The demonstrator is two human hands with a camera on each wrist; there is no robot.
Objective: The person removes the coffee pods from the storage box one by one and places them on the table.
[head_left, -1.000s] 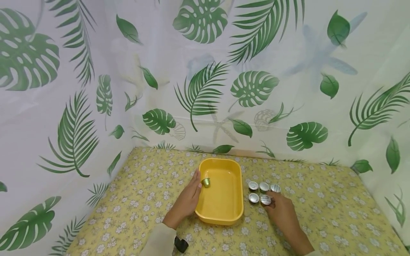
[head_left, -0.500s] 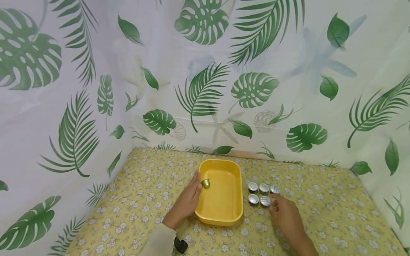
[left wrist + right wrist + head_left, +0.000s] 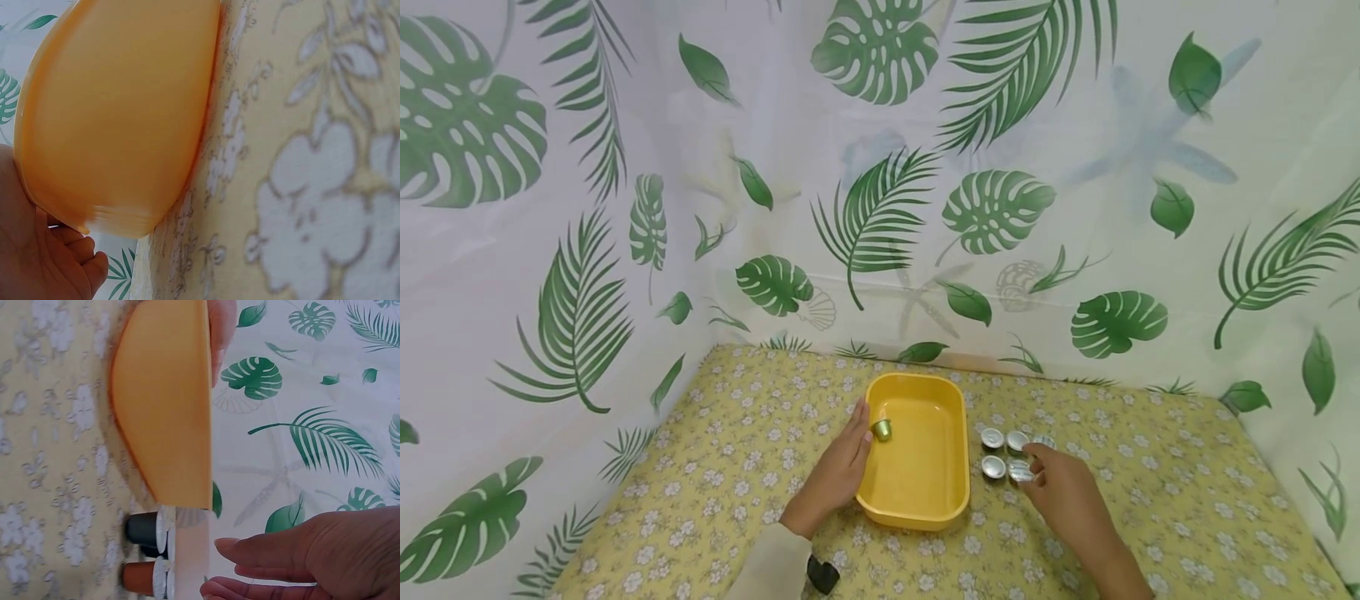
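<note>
My left hand [image 3: 835, 475] grips the left side of the yellow plastic tub [image 3: 917, 517], thumb at the rim, fingers along the outer wall. Inside the tub, close to that thumb, a green coffee capsule [image 3: 882, 430] lies on its side. Right of the tub, several coffee capsules with silver lids [image 3: 992, 439] stand in two short rows. Over their right end hovers my right hand [image 3: 1063, 492], partly covering the rear right capsule [image 3: 1042, 438]. From the right wrist, thumb and fingers are apart with nothing between them; a dark capsule [image 3: 144, 528] and a brown capsule [image 3: 139, 578] show nearby.
A yellow floral cloth [image 3: 745, 433] covers the table. White leaf-printed sheets [image 3: 880, 208] hang behind it and along the sides. A small black object [image 3: 823, 575] sits by the left sleeve [image 3: 775, 567].
My right hand has drawn back slightly to the right from the front right capsule, then come forward above the capsules. The left hand and the tub have stayed put.
</note>
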